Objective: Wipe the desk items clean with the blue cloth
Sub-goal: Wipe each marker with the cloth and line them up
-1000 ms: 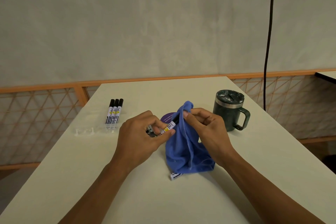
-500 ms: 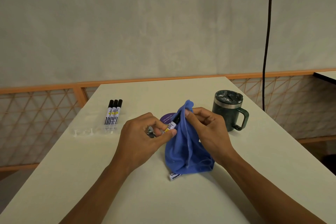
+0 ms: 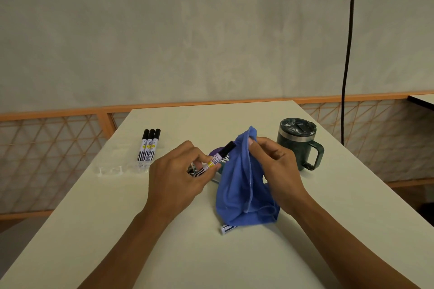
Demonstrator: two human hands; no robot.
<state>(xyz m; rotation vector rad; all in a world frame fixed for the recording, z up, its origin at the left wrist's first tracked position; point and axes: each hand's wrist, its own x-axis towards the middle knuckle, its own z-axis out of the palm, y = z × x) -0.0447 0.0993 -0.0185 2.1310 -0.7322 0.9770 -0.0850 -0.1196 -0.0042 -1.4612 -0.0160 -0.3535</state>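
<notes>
Left hand (image 3: 178, 178) pinches a marker (image 3: 217, 158), cap free of the blue cloth (image 3: 244, 185). Right hand (image 3: 274, 166) pinches the cloth's top, mid-desk (image 3: 117, 230).

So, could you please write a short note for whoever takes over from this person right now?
Left hand: grips a black-capped marker, its cap close beside the cloth.
Right hand: pinches the blue cloth by its top; the cloth's bottom rests on the desk.
Elsewhere: three markers lie side by side at far left; another marker's end pokes out from under the cloth; a lidded green mug stands to the right.
Done: cannot tell which items are already wiped.
Left to do: wipe the held marker, then probably the rest.
</notes>
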